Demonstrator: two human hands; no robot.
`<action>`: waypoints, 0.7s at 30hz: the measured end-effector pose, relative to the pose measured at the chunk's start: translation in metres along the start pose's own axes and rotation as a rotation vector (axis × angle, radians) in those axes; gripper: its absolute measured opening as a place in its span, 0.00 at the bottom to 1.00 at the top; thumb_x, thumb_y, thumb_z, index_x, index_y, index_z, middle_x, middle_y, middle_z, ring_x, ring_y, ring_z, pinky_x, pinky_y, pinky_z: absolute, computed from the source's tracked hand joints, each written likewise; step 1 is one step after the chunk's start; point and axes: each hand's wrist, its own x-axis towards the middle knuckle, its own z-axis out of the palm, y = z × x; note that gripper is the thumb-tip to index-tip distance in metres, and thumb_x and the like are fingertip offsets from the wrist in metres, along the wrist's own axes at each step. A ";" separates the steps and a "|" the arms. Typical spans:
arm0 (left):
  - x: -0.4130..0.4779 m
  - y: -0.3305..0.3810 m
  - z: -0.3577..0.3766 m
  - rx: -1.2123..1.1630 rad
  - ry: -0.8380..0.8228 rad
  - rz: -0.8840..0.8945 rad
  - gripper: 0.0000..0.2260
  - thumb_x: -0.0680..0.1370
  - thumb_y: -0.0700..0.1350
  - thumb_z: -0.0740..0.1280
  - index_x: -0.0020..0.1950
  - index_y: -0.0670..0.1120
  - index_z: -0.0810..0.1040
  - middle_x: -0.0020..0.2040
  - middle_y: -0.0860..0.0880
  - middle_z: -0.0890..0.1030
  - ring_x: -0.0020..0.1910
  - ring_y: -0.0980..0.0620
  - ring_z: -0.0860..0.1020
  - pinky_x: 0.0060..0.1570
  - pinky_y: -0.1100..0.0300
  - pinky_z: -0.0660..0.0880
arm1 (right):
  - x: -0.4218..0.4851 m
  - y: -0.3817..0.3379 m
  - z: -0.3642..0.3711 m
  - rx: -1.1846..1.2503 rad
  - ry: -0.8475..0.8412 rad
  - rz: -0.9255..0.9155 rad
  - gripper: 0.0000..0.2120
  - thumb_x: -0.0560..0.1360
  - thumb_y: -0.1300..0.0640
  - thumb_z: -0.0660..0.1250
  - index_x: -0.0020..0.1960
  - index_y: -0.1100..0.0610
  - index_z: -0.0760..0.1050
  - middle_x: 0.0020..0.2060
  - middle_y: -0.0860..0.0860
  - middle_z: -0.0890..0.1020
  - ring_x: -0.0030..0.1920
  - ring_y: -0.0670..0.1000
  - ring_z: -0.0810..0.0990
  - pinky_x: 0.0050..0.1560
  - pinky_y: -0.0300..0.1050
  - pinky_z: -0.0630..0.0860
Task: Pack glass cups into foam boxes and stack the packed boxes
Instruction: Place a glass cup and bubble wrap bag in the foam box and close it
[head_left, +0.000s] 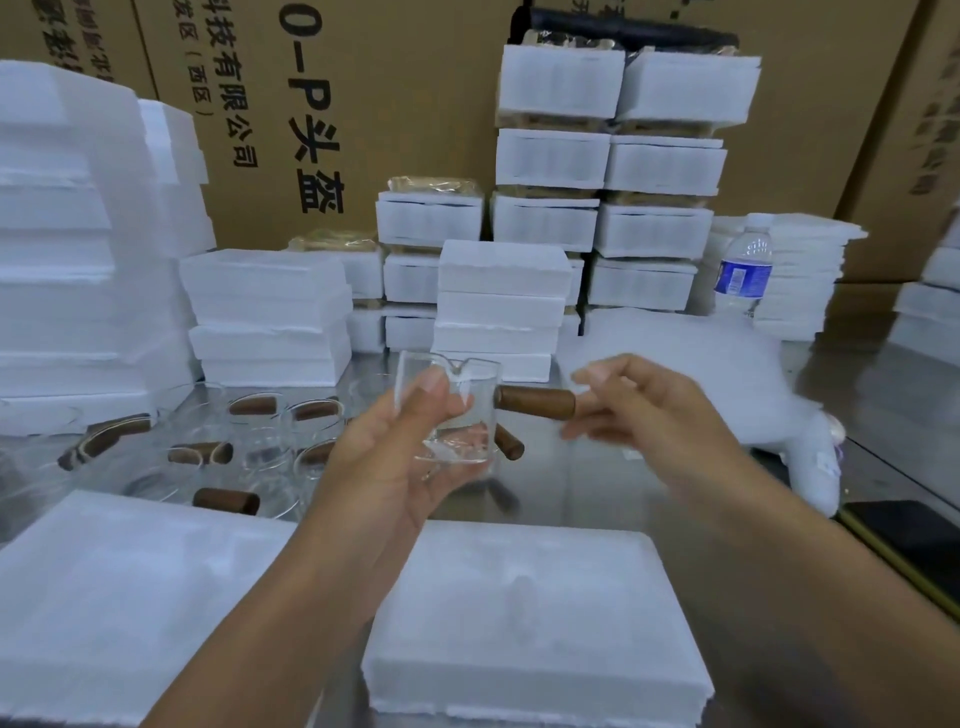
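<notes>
Cardboard cartons (415, 104) back a steel table (571, 483) crowded with stacked foam boxes (550, 156). Just beyond the near foam box (530, 613), the left hand (395, 447) grips an upright glass cup (452, 410), thumb across its wall. Its wooden handle (537, 402) points level to the right. The right hand (654, 415), fingers loose, hovers just beside the handle's tip.

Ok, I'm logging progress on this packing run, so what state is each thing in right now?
Glass cup: held up, gripped by the left hand, wooden handle pointing right.
Right hand: at the handle's tip; contact unclear.
Foam box: lying flat in front, no cup in it.
Loose cups: unpacked, on the steel table at left.
Packed boxes: stacked at the back.
Water bottle: upright.
</notes>
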 end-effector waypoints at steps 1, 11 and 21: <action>0.000 0.002 0.000 -0.010 0.020 0.011 0.28 0.58 0.55 0.72 0.55 0.44 0.80 0.50 0.45 0.85 0.48 0.47 0.84 0.41 0.58 0.81 | 0.010 0.003 -0.006 -0.107 0.119 -0.039 0.08 0.72 0.48 0.68 0.45 0.52 0.76 0.38 0.48 0.85 0.40 0.43 0.83 0.45 0.41 0.76; 0.004 0.005 -0.007 -0.101 0.126 0.022 0.31 0.59 0.57 0.72 0.59 0.44 0.78 0.52 0.45 0.84 0.53 0.44 0.82 0.51 0.53 0.76 | 0.066 0.078 -0.050 -0.993 0.423 0.206 0.21 0.78 0.46 0.61 0.69 0.50 0.67 0.63 0.51 0.77 0.68 0.54 0.68 0.70 0.63 0.48; 0.002 0.005 -0.004 -0.101 0.101 0.034 0.30 0.60 0.57 0.71 0.59 0.44 0.78 0.54 0.44 0.83 0.54 0.46 0.82 0.56 0.50 0.75 | 0.072 0.077 -0.053 -1.281 0.407 0.196 0.11 0.77 0.45 0.63 0.55 0.46 0.78 0.52 0.50 0.81 0.63 0.54 0.70 0.70 0.61 0.49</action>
